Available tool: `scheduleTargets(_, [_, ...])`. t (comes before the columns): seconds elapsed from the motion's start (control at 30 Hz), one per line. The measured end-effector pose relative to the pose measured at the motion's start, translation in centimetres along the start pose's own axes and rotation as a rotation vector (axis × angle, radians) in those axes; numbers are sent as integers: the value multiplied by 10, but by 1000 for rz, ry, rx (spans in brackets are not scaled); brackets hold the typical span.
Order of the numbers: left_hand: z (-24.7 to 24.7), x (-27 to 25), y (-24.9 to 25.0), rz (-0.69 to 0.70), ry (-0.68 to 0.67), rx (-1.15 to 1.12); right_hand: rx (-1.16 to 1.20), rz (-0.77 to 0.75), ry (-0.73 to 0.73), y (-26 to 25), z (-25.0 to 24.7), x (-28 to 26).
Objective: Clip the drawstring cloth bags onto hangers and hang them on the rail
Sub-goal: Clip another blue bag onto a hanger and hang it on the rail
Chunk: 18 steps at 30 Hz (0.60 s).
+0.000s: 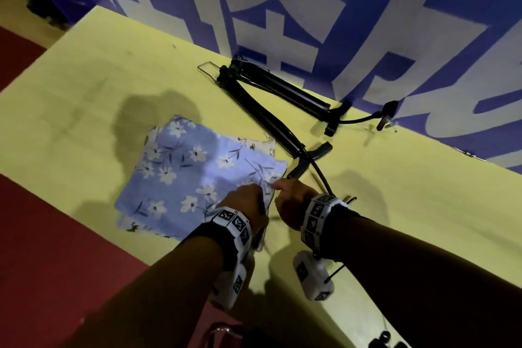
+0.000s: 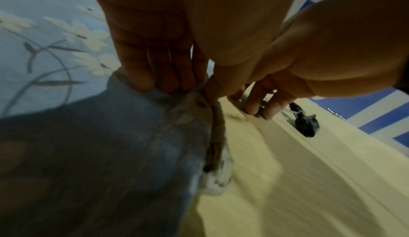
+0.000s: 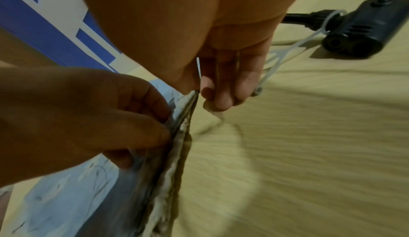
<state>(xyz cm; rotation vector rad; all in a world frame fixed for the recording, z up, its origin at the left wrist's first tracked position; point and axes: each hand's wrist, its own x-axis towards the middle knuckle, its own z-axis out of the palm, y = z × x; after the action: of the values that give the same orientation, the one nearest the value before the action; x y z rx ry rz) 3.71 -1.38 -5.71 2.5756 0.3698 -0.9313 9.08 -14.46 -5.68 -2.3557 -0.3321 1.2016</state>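
A blue floral drawstring bag [image 1: 197, 172] lies on top of other cloth bags [image 1: 260, 147] on the yellow table [image 1: 84, 79]. My left hand [image 1: 261, 188] pinches the top bag's right edge between thumb and curled fingers [image 2: 168, 83], lifting that edge a little. My right hand [image 1: 278, 186] is just beside it at the bag's corner, its fingers [image 3: 221, 93] nearly straight with the tips down on the table by a thin cord [image 3: 221, 125]. Two black clip hangers [image 1: 271, 118] lie behind the bags, near the wall. No rail shows.
A blue and white banner [image 1: 310, 8] backs the table. A black hanger clip [image 3: 358, 36] with a white plastic tie [image 3: 287, 51] lies just beyond my right hand. Red floor [image 1: 42, 234] runs along the table's left edge.
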Motion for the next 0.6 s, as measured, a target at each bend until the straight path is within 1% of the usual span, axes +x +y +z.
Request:
scheduleTargets(0.03, [1, 0, 0, -8, -3, -19, 1, 19, 22, -2, -2, -4])
scheduleTargets(0.13, [-2, -3, 5, -20, -26, -7, 11, 2, 41, -4, -3, -10])
scheduleTargets(0.2, [-10, -8, 8, 3, -8, -37, -43, -22, 22, -6, -1, -12])
scheduleTargets(0.3, [-25, -15, 11, 23, 19, -200, -101, -113, 21, -10, -7, -23])
scheduleTargets(0.33, [-32, -19, 13, 19, 58, -282, -78, -147, 35, -11, -9, -28])
scheduleTargets(0.4, [-43, -26, 22, 56, 134, -387, 15, -193, 87, -8, -15, -40])
scheduleTargets(0.43, [-49, -31, 30, 79, 151, -415, 44, -209, 125, -6, -18, -46])
scheduleTargets(0.5, [-60, -40, 46, 112, 176, -487, 111, -181, 201, -4, -25, -53])
scheduleTargets(0.53, [-65, -43, 53, 122, 183, -547, 210, -156, 225, -5, -29, -54])
scheduleTargets(0.6, [-72, -48, 68, 153, 171, -672, 485, -139, 288, -2, -43, -61])
